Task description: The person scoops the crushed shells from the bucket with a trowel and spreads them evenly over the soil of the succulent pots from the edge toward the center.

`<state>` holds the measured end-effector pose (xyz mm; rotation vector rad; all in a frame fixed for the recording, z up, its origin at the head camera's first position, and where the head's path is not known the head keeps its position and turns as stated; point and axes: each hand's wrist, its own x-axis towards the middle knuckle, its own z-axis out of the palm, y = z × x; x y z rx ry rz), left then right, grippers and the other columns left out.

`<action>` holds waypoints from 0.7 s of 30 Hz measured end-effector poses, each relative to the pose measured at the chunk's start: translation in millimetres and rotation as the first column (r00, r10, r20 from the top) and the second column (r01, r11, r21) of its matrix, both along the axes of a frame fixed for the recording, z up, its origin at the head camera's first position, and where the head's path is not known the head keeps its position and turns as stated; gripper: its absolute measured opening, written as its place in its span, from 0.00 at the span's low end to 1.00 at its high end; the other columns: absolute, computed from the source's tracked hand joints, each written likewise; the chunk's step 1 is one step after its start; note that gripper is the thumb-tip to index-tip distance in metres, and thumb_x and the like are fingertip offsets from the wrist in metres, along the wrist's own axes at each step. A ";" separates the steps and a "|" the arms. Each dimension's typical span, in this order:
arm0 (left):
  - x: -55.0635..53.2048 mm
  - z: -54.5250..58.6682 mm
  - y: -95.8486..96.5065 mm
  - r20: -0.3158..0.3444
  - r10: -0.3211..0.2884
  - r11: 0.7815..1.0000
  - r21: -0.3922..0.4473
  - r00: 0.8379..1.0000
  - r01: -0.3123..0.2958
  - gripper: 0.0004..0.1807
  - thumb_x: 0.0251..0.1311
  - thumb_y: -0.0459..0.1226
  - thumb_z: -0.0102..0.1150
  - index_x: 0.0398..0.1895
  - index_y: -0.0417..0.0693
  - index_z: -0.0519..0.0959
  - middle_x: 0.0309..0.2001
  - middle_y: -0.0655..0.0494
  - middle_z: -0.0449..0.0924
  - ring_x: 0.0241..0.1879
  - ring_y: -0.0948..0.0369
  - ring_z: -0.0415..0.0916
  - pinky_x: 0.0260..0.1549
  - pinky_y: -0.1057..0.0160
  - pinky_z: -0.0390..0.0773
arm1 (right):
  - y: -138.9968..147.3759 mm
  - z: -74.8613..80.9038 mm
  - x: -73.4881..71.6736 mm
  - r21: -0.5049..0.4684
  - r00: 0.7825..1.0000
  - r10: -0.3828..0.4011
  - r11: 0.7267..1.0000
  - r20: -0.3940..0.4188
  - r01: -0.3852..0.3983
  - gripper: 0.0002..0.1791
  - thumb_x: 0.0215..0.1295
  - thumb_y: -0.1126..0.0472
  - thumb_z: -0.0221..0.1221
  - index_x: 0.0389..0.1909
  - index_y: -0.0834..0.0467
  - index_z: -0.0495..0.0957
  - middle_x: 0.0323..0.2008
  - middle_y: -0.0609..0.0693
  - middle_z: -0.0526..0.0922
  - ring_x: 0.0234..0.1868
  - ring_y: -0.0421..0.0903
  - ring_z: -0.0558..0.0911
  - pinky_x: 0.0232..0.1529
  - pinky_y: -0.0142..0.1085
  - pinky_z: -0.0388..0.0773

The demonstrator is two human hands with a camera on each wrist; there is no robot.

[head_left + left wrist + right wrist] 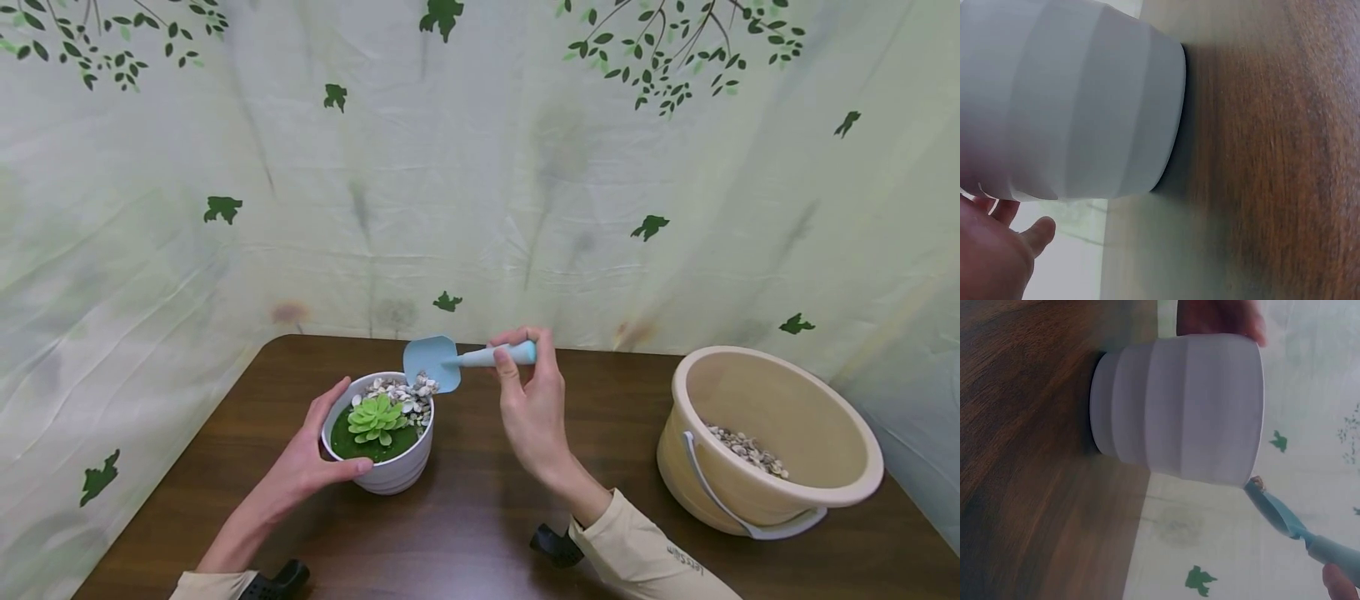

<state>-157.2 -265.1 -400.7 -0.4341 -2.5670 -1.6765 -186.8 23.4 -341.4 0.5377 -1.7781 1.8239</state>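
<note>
A white ribbed flowerpot (395, 475) stands upright on the brown table, with a green succulent (377, 418) on a green base inside it. Pale gravel (408, 398) covers the back and right of the pot's top. My left hand (309, 457) holds the pot from its left side, thumb on the front rim. In my right hand (534, 408) I grip the handle of a light blue trowel (432, 363). Its blade tilts over the pot's right rim, with some gravel at the lower edge. The right wrist view shows the trowel tip (1260, 494) at the rim.
To the right stands a beige bucket (675, 467) with a grey handle (708, 492) and more gravel (746, 450) in the bottom. Behind the wooden table (480, 517) hangs a leaf-printed curtain (480, 183).
</note>
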 end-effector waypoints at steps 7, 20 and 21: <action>1.4 -0.5 -0.1 0.027 -0.038 0.997 0.072 0.999 0.036 0.55 0.52 0.32 0.70 0.79 0.55 0.47 0.73 0.44 0.51 0.66 0.54 0.55 0.53 0.76 0.61 | 1.2 0.1 1.8 0.023 1.000 -0.020 1.000 -0.024 0.020 0.08 0.71 0.67 0.56 0.47 0.63 0.68 0.46 0.58 0.79 0.46 0.51 0.80 0.46 0.43 0.80; 2.9 -0.6 2.2 0.020 -0.036 0.994 0.105 0.999 0.034 0.56 0.51 0.31 0.70 0.79 0.60 0.46 0.72 0.44 0.51 0.64 0.56 0.56 0.53 0.76 0.62 | 2.5 -0.2 4.9 0.034 0.999 -0.035 0.999 -0.026 0.036 0.09 0.71 0.67 0.56 0.46 0.63 0.68 0.46 0.56 0.80 0.47 0.49 0.79 0.47 0.42 0.79; 2.7 -1.0 2.1 0.021 -0.037 0.993 0.111 0.999 0.034 0.56 0.51 0.31 0.70 0.78 0.61 0.46 0.72 0.44 0.51 0.64 0.57 0.56 0.53 0.76 0.61 | 2.2 -0.4 4.7 0.034 0.999 -0.036 0.999 -0.027 0.037 0.09 0.71 0.66 0.56 0.46 0.63 0.68 0.46 0.56 0.80 0.47 0.49 0.79 0.47 0.44 0.79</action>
